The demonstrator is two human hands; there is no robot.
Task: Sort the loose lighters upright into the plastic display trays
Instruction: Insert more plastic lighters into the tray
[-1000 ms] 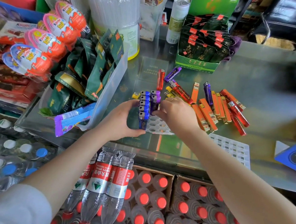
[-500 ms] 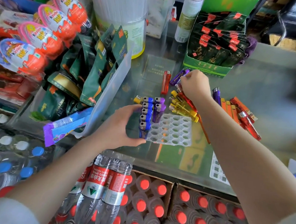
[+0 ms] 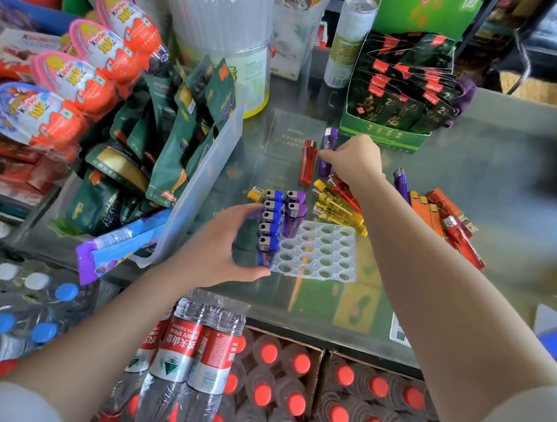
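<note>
On the glass counter (image 3: pixel 490 179), toward its near edge, sits the plastic display tray (image 3: pixel 320 256), most of its sockets empty. Along the tray's left side stands a column of blue lighters (image 3: pixel 270 223), with two purple ones (image 3: pixel 294 215) upright just beside them. The left hand (image 3: pixel 216 249) clasps the tray's left edge and the blue column, steadying it. Farther back, toward the counter's far edge, the right hand (image 3: pixel 353 160) pinches a loose purple lighter (image 3: pixel 327 151) lying flat beside a red lighter (image 3: pixel 308 161); this looks like the pick-up step. The next move probably calls for turning it base-down and seating it in a free socket next to the other purples. Yellow lighters (image 3: pixel 340 208) lie touching the tray's far edge, and orange and red ones (image 3: pixel 441 215) spread toward the counter's right side.

Readable writing: "Kinder Joy" on the egg packs (image 3: pixel 93 66) at the counter's left, and "NONGFU SPRING" on the red bottle labels (image 3: pixel 191 349) below the near edge. Sachets in the green box (image 3: pixel 397 97) show a "2"; their other characters are unclear.
</note>
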